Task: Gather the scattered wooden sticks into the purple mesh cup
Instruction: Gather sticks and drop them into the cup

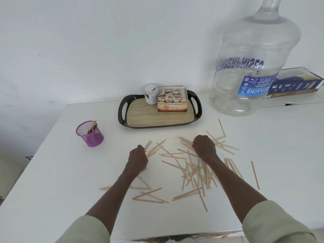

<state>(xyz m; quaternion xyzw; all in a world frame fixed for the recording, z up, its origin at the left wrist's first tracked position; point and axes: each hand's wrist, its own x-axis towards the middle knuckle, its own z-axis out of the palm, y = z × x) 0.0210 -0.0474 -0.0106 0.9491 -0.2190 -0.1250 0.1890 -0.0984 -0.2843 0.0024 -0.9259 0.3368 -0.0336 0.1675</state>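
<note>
Several pale wooden sticks [192, 171] lie scattered over the white table [52, 181], thickest just right of the middle. The purple mesh cup [90, 134] stands upright at the left, with a few sticks inside it. My left hand [138, 159] is closed around a few sticks whose ends poke out toward the far side. My right hand [204, 147] is closed on a small bundle of sticks [184, 141] that points left and away. The cup is well to the left of both hands.
A black tray [122, 109] with a wood-look base holds a tea box [172, 100] and a white jar [151, 93] behind the sticks. A large clear water bottle [252, 67] stands at the back right, a dark blue box [298, 83] behind it.
</note>
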